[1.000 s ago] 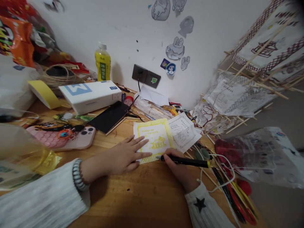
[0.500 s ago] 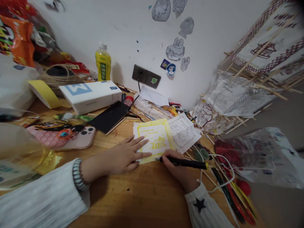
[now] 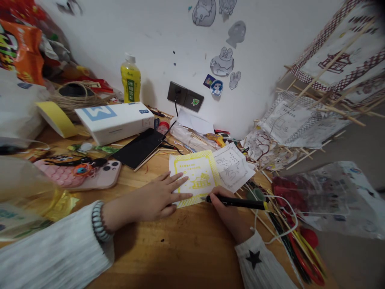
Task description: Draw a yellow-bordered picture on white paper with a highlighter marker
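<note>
A white sheet of paper (image 3: 195, 170) with a yellow drawn border, a small yellow building and rows of yellow marks lies on the wooden table (image 3: 186, 249). My left hand (image 3: 156, 194) rests flat on its left side, fingers spread. In my right hand (image 3: 224, 208) is a black marker (image 3: 240, 202) with a yellow end, held almost level. Its tip touches or hovers just over the paper's lower border; I cannot tell which. Partly under the sheet's right side sits another paper (image 3: 233, 166) with a dark line drawing.
A black tablet-like slab (image 3: 140, 148), a white box (image 3: 116, 120), a pink phone (image 3: 105, 174) and a yellow bottle (image 3: 130, 80) stand or lie to the left. At right are stick-and-paper lanterns (image 3: 288, 120), a clear plastic bag (image 3: 333, 200) and a white cord (image 3: 290, 233).
My right hand and the marker have shifted slightly right and up along the paper's lower border. My left hand has stayed in place.
</note>
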`<state>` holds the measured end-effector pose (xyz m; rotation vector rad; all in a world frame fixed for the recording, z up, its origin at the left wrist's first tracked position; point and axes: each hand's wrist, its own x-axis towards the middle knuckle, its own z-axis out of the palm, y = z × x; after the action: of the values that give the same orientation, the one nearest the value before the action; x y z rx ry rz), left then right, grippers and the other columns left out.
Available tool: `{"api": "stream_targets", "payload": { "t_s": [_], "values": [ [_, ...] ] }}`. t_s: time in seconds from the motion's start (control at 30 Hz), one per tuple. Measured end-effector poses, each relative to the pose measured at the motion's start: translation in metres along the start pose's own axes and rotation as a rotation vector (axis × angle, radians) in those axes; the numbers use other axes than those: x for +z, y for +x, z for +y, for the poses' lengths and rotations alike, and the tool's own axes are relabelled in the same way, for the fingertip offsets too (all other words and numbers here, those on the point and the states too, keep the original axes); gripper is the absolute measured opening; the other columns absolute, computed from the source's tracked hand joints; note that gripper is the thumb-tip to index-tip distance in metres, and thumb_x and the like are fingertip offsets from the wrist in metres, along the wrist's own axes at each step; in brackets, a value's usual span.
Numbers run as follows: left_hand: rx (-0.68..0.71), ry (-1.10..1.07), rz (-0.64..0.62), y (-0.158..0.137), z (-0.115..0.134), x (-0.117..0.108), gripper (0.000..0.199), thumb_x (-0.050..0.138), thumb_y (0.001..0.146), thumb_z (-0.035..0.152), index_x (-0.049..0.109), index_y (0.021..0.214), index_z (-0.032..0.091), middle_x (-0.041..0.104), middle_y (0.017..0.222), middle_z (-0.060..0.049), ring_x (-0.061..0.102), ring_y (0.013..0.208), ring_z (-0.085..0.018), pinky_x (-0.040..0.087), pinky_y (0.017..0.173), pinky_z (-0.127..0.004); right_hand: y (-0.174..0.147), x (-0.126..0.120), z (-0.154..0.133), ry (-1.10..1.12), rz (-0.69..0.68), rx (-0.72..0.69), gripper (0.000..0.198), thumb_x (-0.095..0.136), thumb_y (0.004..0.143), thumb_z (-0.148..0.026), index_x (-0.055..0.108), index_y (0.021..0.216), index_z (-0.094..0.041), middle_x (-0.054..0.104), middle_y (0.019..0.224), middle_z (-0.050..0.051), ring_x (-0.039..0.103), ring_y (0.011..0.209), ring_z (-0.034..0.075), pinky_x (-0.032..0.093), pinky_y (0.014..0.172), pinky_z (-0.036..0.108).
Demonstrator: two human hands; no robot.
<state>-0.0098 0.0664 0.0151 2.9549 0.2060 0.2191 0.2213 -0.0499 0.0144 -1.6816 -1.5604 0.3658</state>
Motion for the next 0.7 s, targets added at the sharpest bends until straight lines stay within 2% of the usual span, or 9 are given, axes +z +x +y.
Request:
{"api": "stream_targets", "payload": {
  "t_s": [0.23,0.47,0.53,0.6,0.7],
  "values": [
    [0.004,-0.014,0.024,0.0,-0.0015,0.0018,0.053,0.054,0.089,0.021,0.045,0.141,0.029,0.024,0.155,-0.016,0.028,0.139,-0.039,0.022,0.108,-0.063,-0.0016,-0.0008,-0.0004,-0.017,-0.044,-0.016,0.019,0.051,0.079,-0.022,0.053,0.06,-0.022,0.057,0.059,-0.002,0.052,0.059,0.016,0.04,0.056,0.027],
    [-0.01,0.003,-0.006,-0.0002,-0.0004,-0.0009,0.053,0.052,0.09,0.023,0.043,0.142,0.031,0.024,0.155,-0.015,0.026,0.14,-0.038,0.023,0.109,-0.06,-0.0038,-0.003,-0.0047,0.06,-0.177,-0.018,0.019,0.05,0.079,-0.022,0.055,0.061,-0.022,0.058,0.061,-0.002,0.053,0.06,0.016,0.04,0.056,0.027],
    [-0.005,0.014,-0.009,-0.0002,-0.0002,-0.0016,0.053,0.053,0.09,0.022,0.044,0.142,0.03,0.025,0.155,-0.017,0.028,0.139,-0.039,0.024,0.108,-0.061,-0.0032,-0.0032,-0.0044,0.092,-0.151,-0.001,0.019,0.051,0.078,-0.024,0.055,0.059,-0.022,0.057,0.06,-0.002,0.053,0.06,0.016,0.041,0.057,0.027],
    [0.008,0.032,0.009,0.0002,0.0,-0.0021,0.053,0.054,0.089,0.023,0.045,0.141,0.029,0.029,0.153,-0.018,0.032,0.136,-0.041,0.027,0.106,-0.061,-0.0021,-0.0032,-0.0024,0.139,-0.067,0.028,0.019,0.052,0.077,-0.026,0.054,0.059,-0.023,0.055,0.059,-0.002,0.052,0.06,0.016,0.041,0.056,0.027],
    [0.031,0.06,0.081,0.0016,0.0015,-0.0047,0.045,0.053,0.089,0.026,0.054,0.134,0.027,0.044,0.144,-0.017,0.045,0.127,-0.04,0.034,0.101,-0.057,0.0,-0.0029,0.0023,0.224,0.077,0.091,0.017,0.05,0.08,-0.028,0.056,0.065,-0.023,0.052,0.058,-0.003,0.051,0.058,0.016,0.041,0.053,0.027]
  ]
}}
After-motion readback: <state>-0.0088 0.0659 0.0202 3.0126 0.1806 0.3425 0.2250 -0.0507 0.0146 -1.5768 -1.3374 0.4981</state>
